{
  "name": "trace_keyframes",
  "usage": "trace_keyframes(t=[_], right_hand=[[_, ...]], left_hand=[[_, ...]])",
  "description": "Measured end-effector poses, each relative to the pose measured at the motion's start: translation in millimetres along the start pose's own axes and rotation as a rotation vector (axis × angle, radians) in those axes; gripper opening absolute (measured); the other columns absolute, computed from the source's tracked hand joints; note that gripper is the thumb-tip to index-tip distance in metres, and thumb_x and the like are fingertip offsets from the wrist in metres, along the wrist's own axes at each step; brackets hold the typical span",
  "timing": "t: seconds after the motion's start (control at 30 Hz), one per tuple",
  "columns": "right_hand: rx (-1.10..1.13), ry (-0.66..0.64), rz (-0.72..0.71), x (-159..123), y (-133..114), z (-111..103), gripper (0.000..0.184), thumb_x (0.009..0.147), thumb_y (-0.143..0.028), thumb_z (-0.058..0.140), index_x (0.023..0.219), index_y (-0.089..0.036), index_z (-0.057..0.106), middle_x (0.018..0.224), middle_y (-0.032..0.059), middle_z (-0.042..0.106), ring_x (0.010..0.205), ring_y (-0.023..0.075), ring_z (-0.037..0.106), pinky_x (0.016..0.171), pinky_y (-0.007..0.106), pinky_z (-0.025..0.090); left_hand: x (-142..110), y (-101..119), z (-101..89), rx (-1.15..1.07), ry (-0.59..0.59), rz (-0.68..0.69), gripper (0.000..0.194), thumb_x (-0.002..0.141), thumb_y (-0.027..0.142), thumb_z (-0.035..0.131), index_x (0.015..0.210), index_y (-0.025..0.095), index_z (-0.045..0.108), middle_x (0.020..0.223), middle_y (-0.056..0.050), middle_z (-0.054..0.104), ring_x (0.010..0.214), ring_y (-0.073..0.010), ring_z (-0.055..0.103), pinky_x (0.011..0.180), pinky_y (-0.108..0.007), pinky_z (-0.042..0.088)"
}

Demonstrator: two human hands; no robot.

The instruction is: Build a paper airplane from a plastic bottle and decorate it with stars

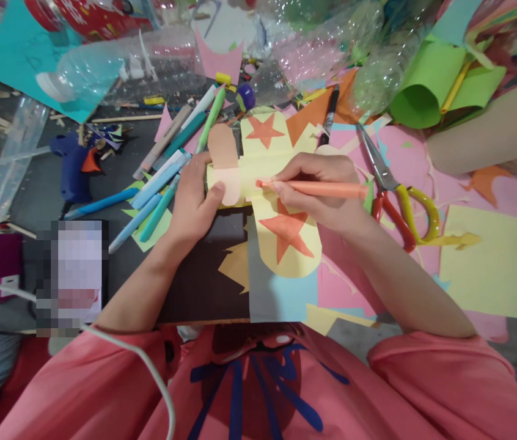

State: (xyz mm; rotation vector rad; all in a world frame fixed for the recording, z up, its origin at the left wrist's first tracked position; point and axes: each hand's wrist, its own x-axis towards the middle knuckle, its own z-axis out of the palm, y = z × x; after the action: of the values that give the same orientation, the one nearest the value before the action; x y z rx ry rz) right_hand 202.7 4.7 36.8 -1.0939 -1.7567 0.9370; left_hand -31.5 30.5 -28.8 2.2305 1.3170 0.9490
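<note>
In front of me lies a yellow paper airplane model (265, 162) with rounded wings, each bearing an orange star (286, 232). My left hand (197, 198) steadies its tail end, the thumb pressing on a pale pink rounded strip (227, 185) and the fingers around the far side. An orange marker (322, 188) is pinched in my right hand (327, 183). Its tip touches the yellow body between the wings, at a small orange mark. A light blue and grey sheet (281, 299) lies under the near wing.
Several markers (162, 183) lie left of my left hand, near a blue glue gun (73, 165) and a phone (79, 263). Scissors (391, 183) rest on pink paper at right. Plastic bottles (125, 64) crowd the back. Another person's arm (492, 125) reaches in from the right.
</note>
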Motion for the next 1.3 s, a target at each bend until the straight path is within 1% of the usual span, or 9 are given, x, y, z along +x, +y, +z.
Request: trace_keyframes(t=[0.1, 0.23, 0.5, 0.77, 0.83, 0.97, 1.03, 1.17, 1.3], right_hand=[[-0.003, 0.002, 0.036, 1, 1, -3, 0.025, 0.088, -0.038, 0.069, 0.069, -0.024, 0.061, 0.063, -0.0025, 0.066, 0.057, 0.0125, 0.056, 0.052, 0.028, 0.043], [0.061, 0.072, -0.005, 4, 6, -8, 0.024, 0.085, -0.036, 0.07, 0.068, -0.024, 0.058, 0.064, -0.0028, 0.066, 0.058, 0.0124, 0.056, 0.052, 0.028, 0.042], [0.008, -0.001, 0.006, 3, 5, -10, 0.024, 0.086, -0.031, 0.068, 0.067, -0.024, 0.056, 0.062, -0.003, 0.064, 0.056, 0.0131, 0.054, 0.053, 0.031, 0.041], [-0.008, 0.022, -0.035, 3, 2, -7, 0.024, 0.086, -0.026, 0.069, 0.065, -0.023, 0.057, 0.059, -0.0039, 0.062, 0.054, 0.0121, 0.052, 0.05, 0.028, 0.04], [-0.021, 0.003, -0.009, 2, 2, -8, 0.025, 0.087, -0.029, 0.068, 0.066, -0.024, 0.057, 0.06, -0.0034, 0.063, 0.055, 0.0127, 0.053, 0.051, 0.028, 0.04], [-0.052, -0.055, 0.047, 3, 1, -10, 0.033, 0.089, -0.045, 0.068, 0.065, -0.024, 0.058, 0.061, -0.0018, 0.063, 0.056, 0.0141, 0.053, 0.052, 0.03, 0.042], [-0.061, -0.074, 0.067, 3, 1, -11, 0.035, 0.088, -0.047, 0.069, 0.064, -0.024, 0.057, 0.062, -0.0013, 0.063, 0.056, 0.0143, 0.053, 0.052, 0.03, 0.042], [-0.06, -0.058, 0.078, 4, 1, -12, 0.034, 0.087, -0.041, 0.069, 0.062, -0.024, 0.054, 0.06, -0.0019, 0.061, 0.055, 0.0129, 0.05, 0.051, 0.029, 0.038], [-0.006, -0.002, -0.014, 4, 4, -11, 0.026, 0.083, -0.027, 0.067, 0.062, -0.024, 0.051, 0.057, -0.0042, 0.058, 0.053, 0.0115, 0.049, 0.049, 0.027, 0.035]], left_hand=[[0, 1, -0.7, 0.003, -0.004, -0.011, 0.05, 0.099, 0.063, 0.029, 0.127, 0.028, 0.05, 0.116, -0.011, 0.064, 0.108, -0.0309, 0.063, 0.093, -0.048, 0.052], [1, 1, -1.8, 0.0, -0.013, -0.009, 0.047, 0.1, 0.061, 0.03, 0.127, 0.028, 0.05, 0.119, -0.011, 0.065, 0.11, -0.0317, 0.063, 0.094, -0.049, 0.052], [1, 2, -2.1, -0.001, -0.006, -0.004, 0.046, 0.1, 0.06, 0.03, 0.125, 0.028, 0.051, 0.116, -0.011, 0.065, 0.106, -0.0301, 0.064, 0.091, -0.046, 0.054], [1, 1, -4.4, -0.021, -0.026, 0.001, 0.045, 0.099, 0.058, 0.032, 0.128, 0.028, 0.051, 0.117, -0.011, 0.064, 0.108, -0.0304, 0.063, 0.093, -0.047, 0.053], [1, 1, -4.5, -0.019, -0.022, 0.006, 0.045, 0.1, 0.058, 0.031, 0.127, 0.028, 0.051, 0.116, -0.011, 0.064, 0.106, -0.0297, 0.064, 0.092, -0.046, 0.054], [2, 1, -4.5, -0.016, -0.026, 0.003, 0.045, 0.099, 0.058, 0.032, 0.127, 0.028, 0.051, 0.116, -0.01, 0.064, 0.107, -0.0295, 0.064, 0.092, -0.046, 0.053], [2, 1, -4.7, -0.017, -0.026, 0.001, 0.045, 0.099, 0.057, 0.033, 0.127, 0.028, 0.052, 0.116, -0.01, 0.064, 0.107, -0.0296, 0.064, 0.092, -0.046, 0.053], [1, 2, -4.8, -0.019, -0.016, 0.007, 0.045, 0.099, 0.058, 0.033, 0.126, 0.027, 0.051, 0.117, -0.011, 0.065, 0.106, -0.0298, 0.064, 0.092, -0.045, 0.053], [1, 0, -4.1, -0.017, -0.023, 0.01, 0.045, 0.099, 0.058, 0.033, 0.128, 0.028, 0.05, 0.118, -0.011, 0.064, 0.107, -0.0312, 0.063, 0.092, -0.047, 0.053]])
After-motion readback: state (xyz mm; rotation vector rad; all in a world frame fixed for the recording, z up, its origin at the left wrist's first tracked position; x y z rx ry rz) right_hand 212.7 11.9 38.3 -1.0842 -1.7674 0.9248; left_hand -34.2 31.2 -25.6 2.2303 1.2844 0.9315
